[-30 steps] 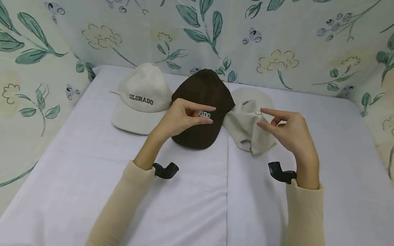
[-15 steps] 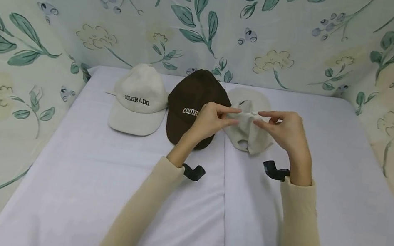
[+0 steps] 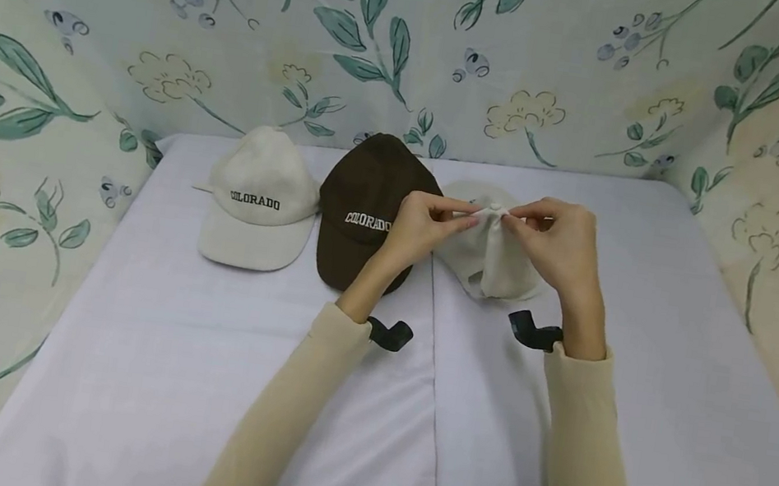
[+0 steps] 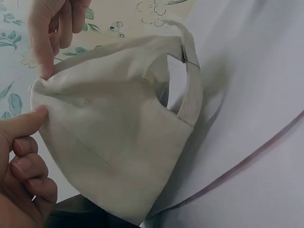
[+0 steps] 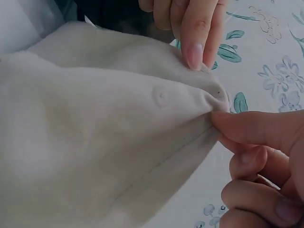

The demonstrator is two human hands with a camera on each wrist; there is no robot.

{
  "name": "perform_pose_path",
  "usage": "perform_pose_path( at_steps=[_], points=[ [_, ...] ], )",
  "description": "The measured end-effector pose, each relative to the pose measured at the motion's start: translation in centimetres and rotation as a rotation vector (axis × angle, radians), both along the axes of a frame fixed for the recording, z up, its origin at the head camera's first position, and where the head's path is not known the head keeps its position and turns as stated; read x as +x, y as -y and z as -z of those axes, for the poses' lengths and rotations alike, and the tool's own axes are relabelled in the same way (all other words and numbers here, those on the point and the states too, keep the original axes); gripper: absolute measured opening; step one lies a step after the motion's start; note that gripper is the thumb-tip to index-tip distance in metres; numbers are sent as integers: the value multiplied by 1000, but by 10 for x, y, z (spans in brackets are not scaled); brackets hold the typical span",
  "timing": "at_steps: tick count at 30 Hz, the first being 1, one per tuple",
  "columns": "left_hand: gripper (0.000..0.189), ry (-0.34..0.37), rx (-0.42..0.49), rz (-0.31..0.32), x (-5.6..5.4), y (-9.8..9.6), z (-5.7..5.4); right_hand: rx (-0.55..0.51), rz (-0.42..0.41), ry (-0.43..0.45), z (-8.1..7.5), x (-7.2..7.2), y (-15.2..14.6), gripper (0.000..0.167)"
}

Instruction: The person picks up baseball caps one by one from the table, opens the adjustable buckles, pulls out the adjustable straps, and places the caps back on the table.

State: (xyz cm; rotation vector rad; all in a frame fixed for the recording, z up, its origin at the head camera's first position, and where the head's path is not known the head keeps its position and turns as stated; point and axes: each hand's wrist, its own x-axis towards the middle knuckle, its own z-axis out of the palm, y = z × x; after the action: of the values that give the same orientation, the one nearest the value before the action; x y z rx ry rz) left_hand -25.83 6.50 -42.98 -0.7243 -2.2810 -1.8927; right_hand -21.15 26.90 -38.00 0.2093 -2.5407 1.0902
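Note:
In the head view, both hands are at the crown of a beige baseball cap (image 3: 488, 257), the rightmost of three caps. My left hand (image 3: 420, 226) pinches the crown with thumb and index finger, left of the top button. On the button's other side my right hand (image 3: 564, 238) pinches it too. Fabric gathers in folds between them, and the back strap (image 4: 192, 90) and its opening show in the left wrist view. In the right wrist view, the thumb of my right hand (image 5: 266, 171) presses into a crease. The beige cap's front is mostly hidden.
A brown cap (image 3: 370, 166) lettered COLORADO stands left of the beige one, partly behind my left hand. Farther left sits a cream cap (image 3: 260, 175) with the same lettering. White cloth covers the table (image 3: 154, 376); floral curtains (image 3: 240, 31) hang behind and at the sides.
My left hand has moved right, from in front of the brown cap to the beige cap. Both hands have closed on its crown, and the fabric is now gathered up.

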Motion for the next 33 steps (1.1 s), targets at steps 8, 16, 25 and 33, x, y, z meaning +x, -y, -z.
perform_pose_path(
  at_steps=[8, 16, 25, 33],
  points=[
    [22, -45, 104, 76, 23, 8, -32, -224, 26, -116, -35, 25, -2, 9],
    [23, -96, 317, 166, 65, 32, -74, -258, -181, -330, -66, 64, 27, 4],
    [18, -357, 262, 93, 98, 65, -89, -293, -236, -410, -77, 94, 62, 6],
    [16, -414, 320, 99, 108, 95, -108, -306, -425, -377, -79, 112, 76, 23]
  ],
)
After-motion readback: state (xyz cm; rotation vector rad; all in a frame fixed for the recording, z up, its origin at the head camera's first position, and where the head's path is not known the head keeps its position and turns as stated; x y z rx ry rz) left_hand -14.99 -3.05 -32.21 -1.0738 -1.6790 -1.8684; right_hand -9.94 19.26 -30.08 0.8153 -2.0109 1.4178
